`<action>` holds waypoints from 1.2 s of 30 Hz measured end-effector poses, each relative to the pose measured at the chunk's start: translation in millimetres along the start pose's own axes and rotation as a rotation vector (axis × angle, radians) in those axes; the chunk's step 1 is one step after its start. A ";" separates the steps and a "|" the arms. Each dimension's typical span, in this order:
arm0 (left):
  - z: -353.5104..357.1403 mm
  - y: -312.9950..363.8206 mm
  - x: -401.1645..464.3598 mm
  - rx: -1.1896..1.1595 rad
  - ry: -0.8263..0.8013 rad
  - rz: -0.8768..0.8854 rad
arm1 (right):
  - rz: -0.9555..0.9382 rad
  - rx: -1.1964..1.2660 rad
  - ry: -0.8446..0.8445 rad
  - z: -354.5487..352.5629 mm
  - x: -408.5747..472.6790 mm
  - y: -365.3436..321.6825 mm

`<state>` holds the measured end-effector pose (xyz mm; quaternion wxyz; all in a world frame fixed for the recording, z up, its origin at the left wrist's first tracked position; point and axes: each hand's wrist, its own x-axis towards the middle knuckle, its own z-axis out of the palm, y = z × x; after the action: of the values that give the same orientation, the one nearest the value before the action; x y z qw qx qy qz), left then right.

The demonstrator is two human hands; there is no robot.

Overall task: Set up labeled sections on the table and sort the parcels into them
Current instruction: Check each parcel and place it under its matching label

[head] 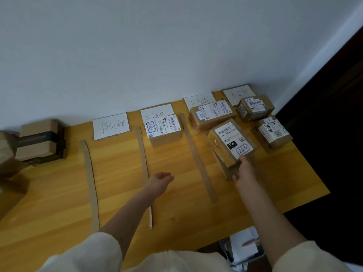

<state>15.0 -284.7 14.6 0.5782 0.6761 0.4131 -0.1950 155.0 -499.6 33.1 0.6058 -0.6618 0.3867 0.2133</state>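
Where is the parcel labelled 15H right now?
In the head view, right of centre: the 15H parcel is tilted, gripped by the right hand, near the third section's parcel.

A pale wall (157,55) rises behind the wooden surface, well beyond the grip. To the right of the grip a dark doorway or panel (334,134) fills the corner. Below the grip, past the near edge, a bin of white papers (243,246) sits on the floor; its contents are blurred.

Smooth wood table (121,185); matt cardboard parcels (232,142); paper labels (111,128).
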 end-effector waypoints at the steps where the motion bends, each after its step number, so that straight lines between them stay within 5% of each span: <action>1: -3.2 -2.4 -0.2 -0.007 0.000 -0.002 | 0.007 -0.013 -0.007 2.9 -6.6 6.7; 12: -64.5 -46.9 -22.1 -0.164 0.176 -0.044 | 0.135 -0.324 -0.519 89.6 -87.3 51.9; 26: -207.2 -148.8 -60.9 -0.487 0.494 -0.103 | -0.083 -0.766 -0.760 254.5 -195.5 121.7; 36: -313.2 -232.8 -77.5 -0.794 0.898 -0.258 | -0.210 -1.057 -0.966 361.3 -278.2 195.8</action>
<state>-279.7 -17.5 7.5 0.5269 0.3697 0.7361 0.2093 -98.3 -73.3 54.0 0.3255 -0.7316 -0.1447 0.5813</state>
